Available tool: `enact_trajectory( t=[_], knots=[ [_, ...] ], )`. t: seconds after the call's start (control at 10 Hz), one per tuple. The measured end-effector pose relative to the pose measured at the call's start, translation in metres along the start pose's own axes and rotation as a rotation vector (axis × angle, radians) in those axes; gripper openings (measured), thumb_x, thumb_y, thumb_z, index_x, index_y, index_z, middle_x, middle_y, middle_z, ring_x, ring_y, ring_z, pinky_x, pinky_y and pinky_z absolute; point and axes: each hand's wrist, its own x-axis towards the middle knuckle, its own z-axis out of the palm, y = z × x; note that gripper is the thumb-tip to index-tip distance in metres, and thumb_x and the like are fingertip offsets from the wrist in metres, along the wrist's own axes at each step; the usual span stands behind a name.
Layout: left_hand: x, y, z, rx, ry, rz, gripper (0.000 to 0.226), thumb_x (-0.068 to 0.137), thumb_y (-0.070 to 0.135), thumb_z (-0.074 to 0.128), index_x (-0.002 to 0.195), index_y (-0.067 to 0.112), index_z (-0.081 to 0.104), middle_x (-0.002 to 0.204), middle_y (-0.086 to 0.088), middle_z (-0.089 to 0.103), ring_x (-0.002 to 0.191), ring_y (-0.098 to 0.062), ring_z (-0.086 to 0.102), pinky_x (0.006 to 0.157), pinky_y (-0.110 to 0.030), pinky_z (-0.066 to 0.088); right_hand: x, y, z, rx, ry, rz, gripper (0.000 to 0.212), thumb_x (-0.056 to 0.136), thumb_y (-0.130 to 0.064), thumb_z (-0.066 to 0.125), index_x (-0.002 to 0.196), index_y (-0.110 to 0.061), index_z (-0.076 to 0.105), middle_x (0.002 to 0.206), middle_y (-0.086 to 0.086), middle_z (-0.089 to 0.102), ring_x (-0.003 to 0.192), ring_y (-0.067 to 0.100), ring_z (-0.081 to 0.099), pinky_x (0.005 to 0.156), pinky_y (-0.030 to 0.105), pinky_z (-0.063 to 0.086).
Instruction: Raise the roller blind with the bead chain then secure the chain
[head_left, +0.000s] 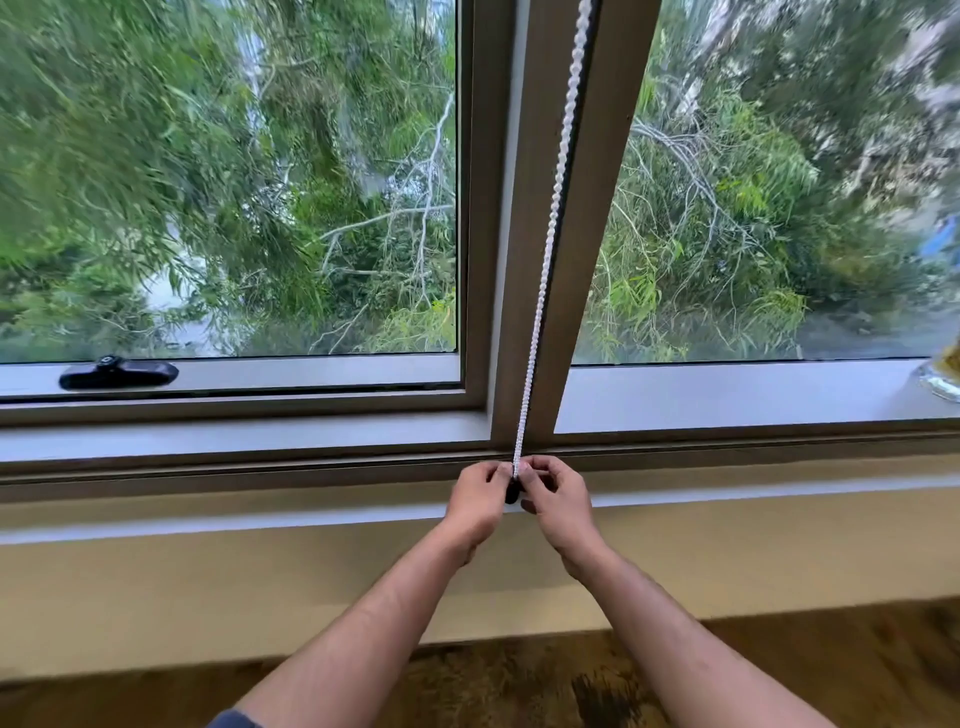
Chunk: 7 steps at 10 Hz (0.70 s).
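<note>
A white bead chain (551, 208) runs taut down the brown centre post of the window (587, 218) from the top of the frame to the sill. Its lower end disappears between my two hands. My left hand (477, 501) and my right hand (557, 496) are side by side at the sill, fingertips pinched on the chain's bottom end. A small dark piece (512, 492) shows between the hands, against the sill front; what it is I cannot tell. The roller blind itself is out of view; both panes are uncovered.
A black window handle (118, 373) lies on the left pane's lower frame. A glass object (943, 376) stands on the sill at the far right edge. Below the sill is a cream wall (208, 587), then a patterned floor (493, 686). Trees fill both panes.
</note>
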Motion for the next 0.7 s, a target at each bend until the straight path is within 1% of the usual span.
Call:
enact_trajectory(
  t=[0.1, 0.2, 0.3, 0.4, 0.5, 0.6, 0.7],
  knots=[
    [-0.002, 0.002, -0.001, 0.015, -0.01, 0.024, 0.033, 0.105, 0.023, 0.044, 0.098, 0.007, 0.073, 0.07, 0.001, 0.061, 0.055, -0.007, 0.045, 0.052, -0.022, 0.035, -0.001, -0.002, 0.001, 0.012, 0.012, 0.024, 0.01, 0.098, -0.028, 0.068, 0.098, -0.02, 0.074, 0.094, 0.011, 0.079, 0.083, 0.023, 0.07, 0.09, 0.056, 0.058],
    [-0.002, 0.001, -0.002, 0.016, -0.025, 0.034, 0.033, 0.106, 0.023, 0.044, 0.095, 0.006, 0.071, 0.076, -0.005, 0.062, 0.057, -0.009, 0.045, 0.055, -0.025, 0.035, -0.002, -0.003, 0.002, 0.024, 0.034, 0.028, 0.01, 0.098, -0.027, 0.069, 0.096, -0.019, 0.074, 0.093, 0.013, 0.079, 0.081, 0.023, 0.069, 0.089, 0.057, 0.058],
    [-0.001, -0.002, -0.002, 0.025, -0.022, 0.025, 0.035, 0.105, 0.025, 0.045, 0.105, 0.001, 0.07, 0.08, -0.006, 0.064, 0.057, -0.008, 0.047, 0.056, -0.024, 0.036, -0.003, -0.002, 0.001, 0.015, 0.057, 0.03, 0.009, 0.098, -0.025, 0.069, 0.095, -0.018, 0.074, 0.089, 0.008, 0.079, 0.08, 0.02, 0.07, 0.089, 0.055, 0.058],
    [-0.002, -0.006, -0.004, 0.045, -0.008, 0.042, 0.033, 0.104, 0.026, 0.047, 0.113, 0.003, 0.069, 0.097, -0.014, 0.073, 0.074, -0.015, 0.057, 0.07, -0.029, 0.045, -0.006, 0.0, 0.001, 0.018, 0.061, 0.028, 0.01, 0.098, -0.025, 0.068, 0.096, -0.018, 0.074, 0.09, 0.005, 0.078, 0.084, 0.021, 0.071, 0.09, 0.055, 0.059],
    [-0.013, -0.005, -0.008, 0.054, 0.02, 0.019, 0.032, 0.103, 0.029, 0.049, 0.117, 0.007, 0.069, 0.113, -0.009, 0.074, 0.103, -0.023, 0.066, 0.092, -0.035, 0.05, -0.015, -0.001, -0.001, 0.022, 0.056, 0.023, 0.011, 0.1, -0.027, 0.066, 0.097, -0.02, 0.074, 0.095, 0.002, 0.079, 0.092, 0.024, 0.073, 0.088, 0.05, 0.06],
    [-0.024, -0.008, -0.015, 0.093, 0.068, 0.017, 0.03, 0.103, 0.031, 0.05, 0.117, 0.012, 0.069, 0.119, -0.004, 0.072, 0.11, -0.021, 0.063, 0.093, -0.032, 0.047, -0.024, -0.001, -0.006, 0.037, 0.028, 0.03, 0.016, 0.102, -0.031, 0.063, 0.101, -0.019, 0.073, 0.104, 0.005, 0.078, 0.101, 0.025, 0.072, 0.082, 0.041, 0.058],
    [-0.047, -0.002, -0.017, 0.176, 0.109, 0.011, 0.03, 0.103, 0.031, 0.05, 0.12, 0.013, 0.067, 0.124, -0.004, 0.069, 0.113, -0.021, 0.061, 0.093, -0.03, 0.045, -0.036, -0.004, -0.017, -0.011, -0.019, 0.035, 0.02, 0.103, -0.035, 0.058, 0.103, -0.02, 0.071, 0.106, 0.004, 0.077, 0.1, 0.021, 0.069, 0.085, 0.043, 0.058]
  ],
)
